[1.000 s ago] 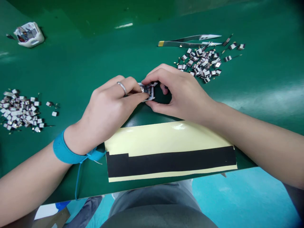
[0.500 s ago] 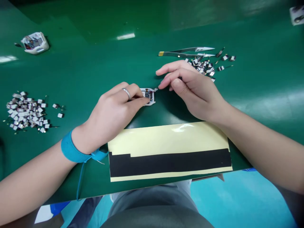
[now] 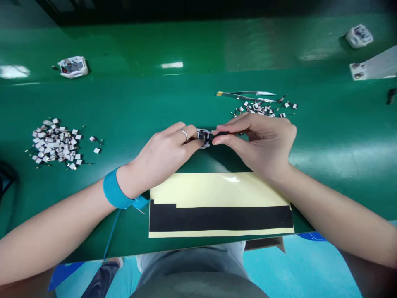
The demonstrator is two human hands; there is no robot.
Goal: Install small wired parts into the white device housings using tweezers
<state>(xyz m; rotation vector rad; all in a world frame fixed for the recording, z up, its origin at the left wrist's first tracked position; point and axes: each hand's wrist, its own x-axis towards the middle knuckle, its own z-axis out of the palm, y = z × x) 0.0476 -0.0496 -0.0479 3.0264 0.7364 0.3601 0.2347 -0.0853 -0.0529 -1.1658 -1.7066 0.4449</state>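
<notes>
My left hand (image 3: 163,159), with a ring and a blue wrist strap, pinches a small white device with an exposed circuit board (image 3: 204,137) on the green table. My right hand (image 3: 259,142) meets it from the right, thumb and fingers pressed together on the device's right side; whether a small part is between them I cannot make out. Just behind my right hand lies a pile of small silver-and-black parts (image 3: 262,108). Metal tweezers (image 3: 245,95) lie beyond that pile.
A yellow backing sheet with a black strip (image 3: 220,205) lies at the table's near edge. A second pile of small parts (image 3: 56,142) sits at the left. White devices rest far left (image 3: 73,66) and far right (image 3: 359,35). My lap shows below the edge.
My right hand had drawn back toward the parts pile and has now returned to the device, pinching at its right side. My left hand kept its hold. The view tilted up.
</notes>
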